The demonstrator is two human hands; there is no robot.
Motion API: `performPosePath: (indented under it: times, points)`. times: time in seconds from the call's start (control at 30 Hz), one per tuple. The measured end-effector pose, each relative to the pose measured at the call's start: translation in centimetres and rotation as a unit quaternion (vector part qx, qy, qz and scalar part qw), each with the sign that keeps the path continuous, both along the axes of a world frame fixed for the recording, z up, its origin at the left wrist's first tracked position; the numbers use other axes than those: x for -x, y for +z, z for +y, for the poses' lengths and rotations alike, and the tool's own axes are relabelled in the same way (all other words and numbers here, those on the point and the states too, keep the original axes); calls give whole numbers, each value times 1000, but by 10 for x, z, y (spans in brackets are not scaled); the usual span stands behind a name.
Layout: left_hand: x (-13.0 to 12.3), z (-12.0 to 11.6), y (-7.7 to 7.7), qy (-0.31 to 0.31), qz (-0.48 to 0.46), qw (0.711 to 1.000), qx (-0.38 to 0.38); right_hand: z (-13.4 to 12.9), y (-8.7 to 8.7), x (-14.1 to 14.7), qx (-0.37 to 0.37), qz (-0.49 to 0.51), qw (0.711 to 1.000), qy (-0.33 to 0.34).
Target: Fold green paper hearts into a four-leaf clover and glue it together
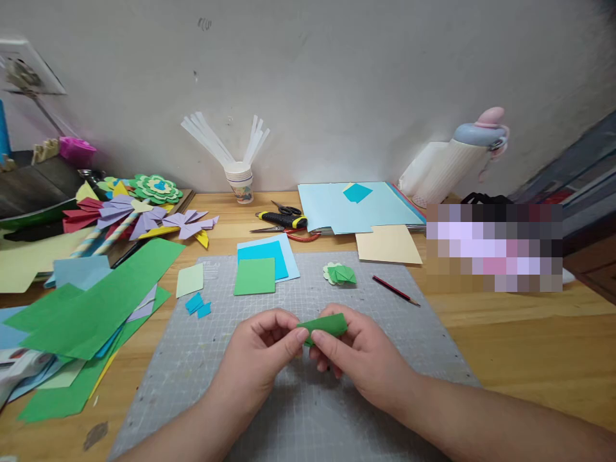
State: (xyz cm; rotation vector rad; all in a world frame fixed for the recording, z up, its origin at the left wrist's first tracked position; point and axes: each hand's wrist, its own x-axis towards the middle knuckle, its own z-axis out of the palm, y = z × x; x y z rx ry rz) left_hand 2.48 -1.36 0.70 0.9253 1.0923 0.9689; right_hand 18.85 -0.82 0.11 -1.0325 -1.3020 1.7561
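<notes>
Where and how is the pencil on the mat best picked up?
Probably mid-shaft, pinched across its narrow width by the right hand from the near side: the pencil lies flat and slanting on the cutting mat, nothing across it, its long sides exposed.

A plain grey wall [327,83] rose behind the wooden surface [529,333], whose warm, yellowish grain ran up to its foot. A looping scribble [205,24] and a few small dark specks marked the paint. At the far left, a white socket plate [45,67] held a plug [22,76], its cord [48,115] slanting downward. Blue-grey framing [577,163] edged the right side, with reddish-brown panelling [590,263] below. The light was soft, dimming toward the upper right corner.
</notes>
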Motion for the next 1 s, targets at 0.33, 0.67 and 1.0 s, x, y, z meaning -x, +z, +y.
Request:
performPosePath:
  times: [0.33,0.67,1.0]
  points:
    - [-2,2,-1,6,-34,999,-13,0,-3,0,27,-27,999,13]
    - [1,0,-2,9,43,999,10,2,-3,-2,1,-29,1000,3]
    - [1,1,0,1,36,999,24,1,-1,-3,2,-36,999,5]
